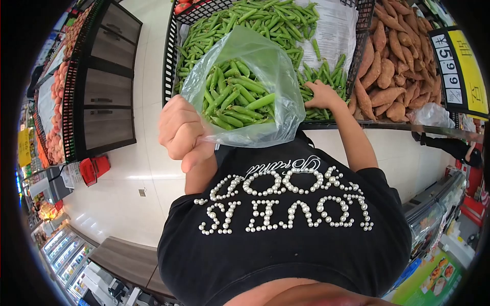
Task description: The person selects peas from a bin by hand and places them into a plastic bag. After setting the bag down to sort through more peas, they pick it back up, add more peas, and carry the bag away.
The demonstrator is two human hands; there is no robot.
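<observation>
My left hand [182,133] is closed on the rim of a clear plastic bag [288,115], on the left side. Its mouth gapes toward me, and green pea pods [237,97] fill much of the inside. To the right, my right hand [323,95] reaches down into the loose pea pods [334,76] near the crate's front. Its fingers curl around some of them, with the fingertips partly hidden among the pods. The black plastic crate [170,66] holds a large heap of pods, and white paper lining [337,30] shows at its right.
Sweet potatoes [393,66] are piled right of the crate, beside a yellow price sign [469,71] and a crumpled plastic bag [434,115]. Red tomatoes [182,7] sit behind at the left. A dark cabinet [109,81] stands across the tiled floor. Another person [451,145] is at the far right.
</observation>
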